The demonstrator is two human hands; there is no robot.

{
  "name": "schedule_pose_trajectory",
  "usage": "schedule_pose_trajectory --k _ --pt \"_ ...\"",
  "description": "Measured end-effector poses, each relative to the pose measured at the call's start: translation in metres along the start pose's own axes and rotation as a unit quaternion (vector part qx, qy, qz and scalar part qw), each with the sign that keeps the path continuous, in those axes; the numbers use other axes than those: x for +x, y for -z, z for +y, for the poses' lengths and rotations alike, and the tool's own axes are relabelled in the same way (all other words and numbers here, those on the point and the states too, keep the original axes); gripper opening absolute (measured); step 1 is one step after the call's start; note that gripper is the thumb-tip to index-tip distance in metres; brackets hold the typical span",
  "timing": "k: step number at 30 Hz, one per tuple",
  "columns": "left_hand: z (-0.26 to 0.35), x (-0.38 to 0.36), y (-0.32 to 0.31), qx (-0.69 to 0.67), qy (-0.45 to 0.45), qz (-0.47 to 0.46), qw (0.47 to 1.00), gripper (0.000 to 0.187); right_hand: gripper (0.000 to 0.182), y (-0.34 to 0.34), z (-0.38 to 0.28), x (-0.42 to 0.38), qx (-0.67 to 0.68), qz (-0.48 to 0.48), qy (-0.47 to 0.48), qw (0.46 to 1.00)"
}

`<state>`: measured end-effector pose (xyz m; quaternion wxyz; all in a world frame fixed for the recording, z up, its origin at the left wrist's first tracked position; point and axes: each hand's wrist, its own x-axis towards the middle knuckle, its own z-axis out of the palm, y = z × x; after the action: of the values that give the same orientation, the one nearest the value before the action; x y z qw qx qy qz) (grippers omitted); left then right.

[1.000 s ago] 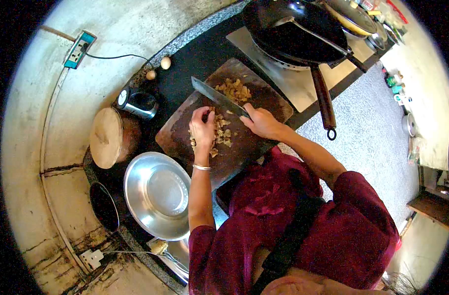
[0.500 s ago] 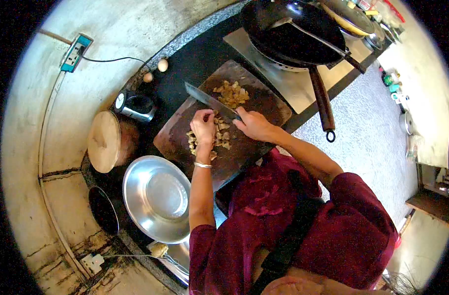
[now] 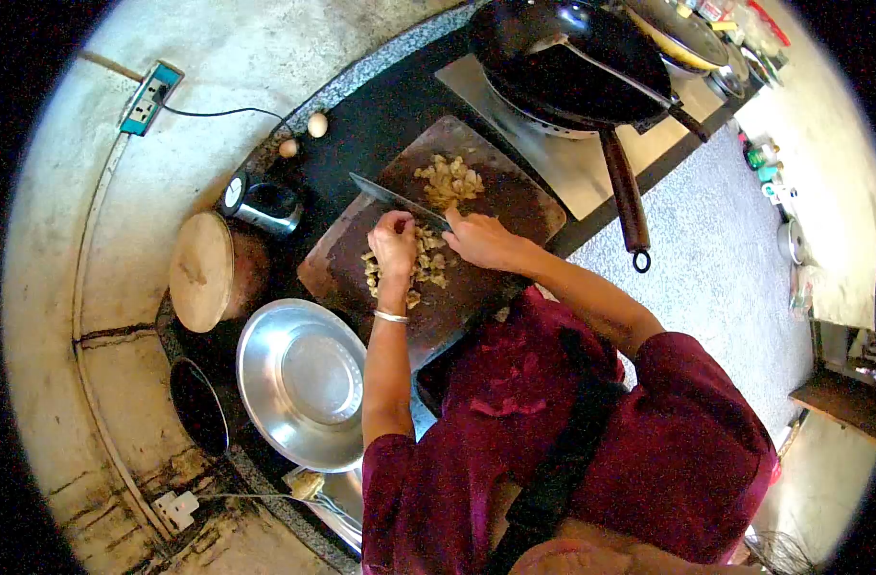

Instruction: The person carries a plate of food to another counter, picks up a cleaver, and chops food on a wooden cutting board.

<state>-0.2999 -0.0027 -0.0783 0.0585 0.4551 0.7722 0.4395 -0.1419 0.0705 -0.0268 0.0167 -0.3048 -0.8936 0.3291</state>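
My right hand (image 3: 481, 240) is wrapped round the handle of a kitchen knife (image 3: 392, 196), its blade pointing to the upper left across the cutting board (image 3: 515, 206). Close beside the blade, my left hand (image 3: 392, 244) rests with its fingers curled together; whatever is between the fingertips is hidden. Chopped pale-brown pieces (image 3: 428, 264) lie around and to the right of the left hand. Beyond the knife sits a separate pile of yellowish pieces (image 3: 449, 180). I cannot make out what food it is.
A metal basin (image 3: 265, 422) stands left of the board. Further back are a lidded pot (image 3: 200, 273), a metal kettle or jug (image 3: 270, 213) and two eggs (image 3: 316, 125). A wok (image 3: 515, 81) with a ladle across it sits at upper right, its long handle (image 3: 625, 192) jutting over the counter edge.
My right hand and the knife have shifted slightly left, and the blade now looks narrower, turned more edge-on. My left hand stays almost where it was.
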Motion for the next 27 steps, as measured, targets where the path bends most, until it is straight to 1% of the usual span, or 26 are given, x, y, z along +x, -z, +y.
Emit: schedule_pose_trajectory --k 1,2,3,5,7,9,10,11,12,13,15,16,17,18,19,20,21,22,23,25,26,27 --pt "0.001 0.000 0.003 0.011 0.015 -0.005 1.000 0.006 0.033 0.002 -0.001 -0.002 -0.002 -0.007 0.006 1.000" --pt "0.003 0.001 0.006 0.018 0.019 -0.024 0.999 0.006 0.033 0.003 -0.003 -0.001 -0.004 -0.012 0.012 1.000" --pt "0.001 0.002 0.007 0.019 0.016 -0.023 0.999 0.006 0.033 0.004 -0.004 0.001 -0.004 -0.009 0.013 1.000" --pt "-0.003 0.001 0.001 0.025 -0.040 0.007 0.999 0.007 0.034 0.007 0.000 0.000 -0.008 -0.030 0.011 0.999" --pt "0.001 -0.001 0.002 0.013 -0.018 -0.004 1.000 0.008 0.034 0.012 0.000 -0.004 -0.018 -0.033 0.005 0.999" --pt "-0.005 0.002 0.004 0.030 -0.053 -0.024 0.998 0.008 0.034 0.009 -0.004 -0.002 -0.024 -0.039 0.009 0.999" --pt "-0.002 0.002 0.003 0.042 0.001 -0.052 0.998 0.008 0.034 0.008 -0.004 -0.003 -0.027 -0.050 -0.001 0.998" --pt "-0.001 0.003 0.004 0.039 -0.001 -0.056 0.998 0.008 0.033 0.009 -0.002 -0.005 -0.032 -0.060 -0.015 0.998" --pt "0.002 0.003 0.005 0.031 0.009 -0.059 0.998 0.007 0.033 0.005 0.000 -0.006 -0.020 -0.038 0.006 0.999" --pt "0.005 0.003 0.005 0.025 0.021 -0.059 0.998 0.007 0.033 0.000 0.004 -0.002 -0.021 -0.039 0.001 0.999" --pt "0.005 0.000 0.009 0.029 0.026 -0.077 0.996 0.006 0.033 -0.013 0.002 0.012 -0.016 0.008 0.020 1.000" --pt "0.003 0.003 0.007 0.038 0.024 -0.072 0.996 0.006 0.032 -0.015 -0.004 0.024 0.004 -0.004 0.004 1.000" --pt "0.002 0.003 0.005 0.046 0.022 -0.070 0.996 0.006 0.032 -0.014 -0.005 0.028 0.006 -0.001 0.004 1.000" --pt "0.003 0.003 0.008 0.056 -0.015 -0.067 0.996 0.006 0.032 -0.012 -0.007 0.030 0.005 0.009 0.023 1.000" --pt "0.005 0.003 0.007 0.055 -0.022 -0.068 0.996 0.006 0.031 -0.008 -0.007 0.031 0.002 0.018 0.044 0.999" --pt "0.006 0.001 0.006 0.033 0.026 -0.078 0.996 0.006 0.031 -0.004 -0.005 0.027 -0.001 0.021 0.047 0.999" --pt "0.005 0.002 0.005 0.011 0.077 -0.081 0.994 0.006 0.031 0.005 -0.004 0.022 0.007 -0.008 0.032 0.999" --pt "-0.002 0.002 0.004 0.035 -0.020 -0.060 0.997 0.006 0.031 0.007 -0.006 0.017 0.021 -0.042 0.014 0.999" --pt "-0.006 0.000 -0.001 0.030 -0.030 -0.038 0.998 0.007 0.031 0.002 -0.006 0.016 0.024 -0.046 0.016 0.999" --pt "-0.003 0.000 0.002 0.034 -0.023 -0.052 0.998 0.010 0.031 0.002 0.003 0.014 0.011 -0.025 0.014 1.000" --pt "0.001 0.002 -0.001 0.029 -0.026 -0.055 0.998 0.010 0.031 0.000 0.004 0.017 0.024 -0.031 0.001 0.999" --pt "0.002 0.000 -0.001 0.006 -0.005 -0.052 0.999 0.010 0.031 -0.002 0.006 0.017 0.025 -0.032 -0.002 0.999"
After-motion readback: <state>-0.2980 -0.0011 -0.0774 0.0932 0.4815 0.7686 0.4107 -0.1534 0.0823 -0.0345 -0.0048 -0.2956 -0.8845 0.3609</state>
